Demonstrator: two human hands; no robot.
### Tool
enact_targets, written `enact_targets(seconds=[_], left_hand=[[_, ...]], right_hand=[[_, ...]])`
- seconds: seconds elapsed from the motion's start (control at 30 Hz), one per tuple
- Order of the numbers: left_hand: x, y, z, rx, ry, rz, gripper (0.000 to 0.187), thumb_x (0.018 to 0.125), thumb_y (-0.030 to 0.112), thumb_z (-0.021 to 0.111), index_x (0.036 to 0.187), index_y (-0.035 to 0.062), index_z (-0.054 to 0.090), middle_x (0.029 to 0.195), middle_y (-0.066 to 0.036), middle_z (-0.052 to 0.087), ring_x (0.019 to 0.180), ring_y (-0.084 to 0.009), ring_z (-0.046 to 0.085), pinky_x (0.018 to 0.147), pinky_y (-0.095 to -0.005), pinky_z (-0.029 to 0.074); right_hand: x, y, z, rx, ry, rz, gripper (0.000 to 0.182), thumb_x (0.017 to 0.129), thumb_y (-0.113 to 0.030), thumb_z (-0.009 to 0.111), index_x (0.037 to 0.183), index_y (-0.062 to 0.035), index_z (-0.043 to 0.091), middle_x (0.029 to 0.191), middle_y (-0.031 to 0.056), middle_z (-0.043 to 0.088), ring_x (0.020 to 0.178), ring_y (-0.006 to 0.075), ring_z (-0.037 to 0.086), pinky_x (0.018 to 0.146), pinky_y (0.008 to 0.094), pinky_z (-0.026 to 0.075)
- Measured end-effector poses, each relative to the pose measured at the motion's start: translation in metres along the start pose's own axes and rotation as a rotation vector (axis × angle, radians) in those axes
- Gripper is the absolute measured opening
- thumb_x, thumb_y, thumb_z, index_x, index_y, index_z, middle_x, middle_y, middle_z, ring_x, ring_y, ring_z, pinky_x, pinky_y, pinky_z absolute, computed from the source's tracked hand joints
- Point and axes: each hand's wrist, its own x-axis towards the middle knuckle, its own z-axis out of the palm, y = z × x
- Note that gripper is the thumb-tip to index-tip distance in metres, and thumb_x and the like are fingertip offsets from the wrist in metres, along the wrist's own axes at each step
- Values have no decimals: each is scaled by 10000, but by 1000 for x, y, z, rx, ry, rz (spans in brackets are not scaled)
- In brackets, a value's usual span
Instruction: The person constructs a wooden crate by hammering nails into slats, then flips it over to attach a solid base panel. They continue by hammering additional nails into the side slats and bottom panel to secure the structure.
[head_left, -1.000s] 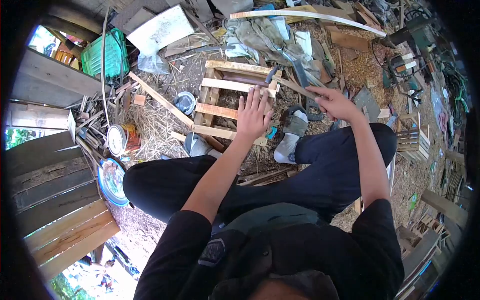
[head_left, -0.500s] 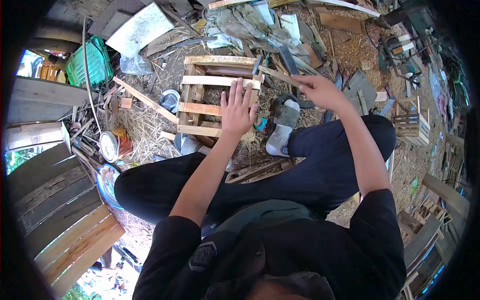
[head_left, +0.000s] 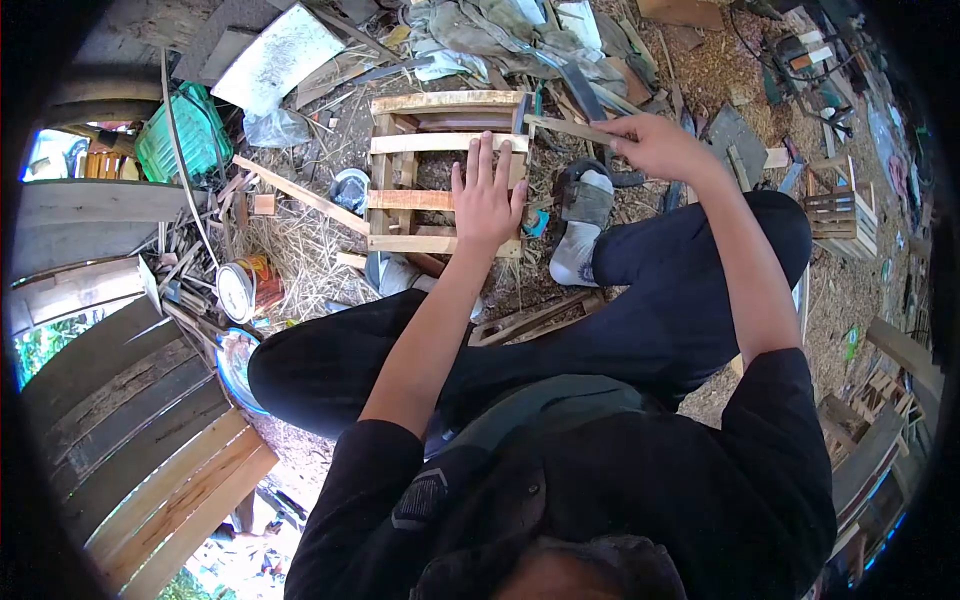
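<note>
A small slatted wooden crate (head_left: pixel 410 144) lies on the ground in front of me, between my feet. My left hand (head_left: pixel 484 205) rests on its right part, palm down, with fingers stretched out over the slats. My right hand (head_left: pixel 655 147) is closed around the end of a hammer's wooden handle (head_left: pixel 570 128). The dark hammer head (head_left: pixel 522 112) is at the crate's upper right corner, close to the end of the top slat. A small teal item (head_left: pixel 537 223) lies just right of the crate's lower corner.
Left of the crate are a loose wooden strip (head_left: pixel 300 193), a white-lidded tub (head_left: pixel 236 292) and a green plastic crate (head_left: pixel 184 134). Another slatted crate (head_left: pixel 842 215) stands at the right. Crumpled cloth (head_left: pixel 480 35) and scrap boards lie beyond. My sandalled foot (head_left: pixel 585 210) is beside the work.
The whole view has shifted slightly, so the scene sits higher and further right. The hammer handle lies more level than before. My left hand stays flat on the crate.
</note>
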Motion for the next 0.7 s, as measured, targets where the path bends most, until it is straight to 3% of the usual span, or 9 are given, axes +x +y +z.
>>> enact_targets(seconds=[0.13, 0.23, 0.33, 0.4, 0.53, 0.63, 0.7], left_hand=[[-1, 0, 3, -10, 10, 4, 659, 1027, 444, 523, 1598, 127, 434, 1691, -179, 325, 1546, -372, 329, 1187, -630, 321], [0, 1, 2, -11, 11, 0, 656, 1022, 435, 537, 1592, 124, 440, 1685, -180, 334, 1538, -377, 339, 1183, -630, 326], [0, 0, 1, -35, 15, 5, 651, 1018, 422, 551, 1585, 121, 447, 1679, -183, 341, 1533, -382, 345, 1179, -631, 331], [0, 1, 1, -37, 20, 0, 645, 1016, 417, 556, 1578, 119, 456, 1675, -185, 347, 1531, -386, 351, 1176, -631, 336], [1, -1, 3, -34, 26, 8, 643, 1014, 421, 558, 1572, 115, 465, 1674, -187, 350, 1527, -390, 359, 1171, -632, 343], [0, 0, 3, -25, 28, 6, 647, 1009, 422, 563, 1569, 113, 468, 1675, -190, 348, 1526, -391, 362, 1170, -631, 347], [0, 0, 3, -26, 32, 7, 651, 1004, 419, 570, 1568, 110, 469, 1676, -191, 347, 1527, -389, 362, 1165, -624, 354]], right_hand=[[5, 11, 6, 105, 102, -76, 411, 1036, -223, 591, 1439, -248, 664, 1075, 127, 772, 845, 273, 703, 799, 416, 538], [4, 6, 0, -60, 103, -78, 416, 1032, -210, 592, 1439, -252, 666, 1085, 132, 771, 865, 268, 711, 811, 418, 544], [7, 6, 1, -15, -21, 42, 419, 1033, -225, 592, 1445, -259, 661, 1142, 140, 764, 937, 286, 723, 855, 432, 554], [7, 10, 5, -51, 98, -69, 431, 1042, -204, 607, 1467, -262, 644, 826, 92, 694, 696, 179, 587, 699, 380, 475], [7, 10, 2, -25, 28, -46, 435, 1037, -199, 607, 1465, -269, 645, 849, 90, 701, 703, 181, 591, 709, 374, 481], [10, 16, 8, -61, 142, -131, 429, 1036, -190, 602, 1456, -261, 653, 889, 88, 717, 726, 185, 604, 720, 369, 489], [10, 14, 3, 48, 6, -11, 423, 1034, -190, 610, 1450, -249, 658, 916, 93, 728, 755, 192, 613, 730, 367, 491]])
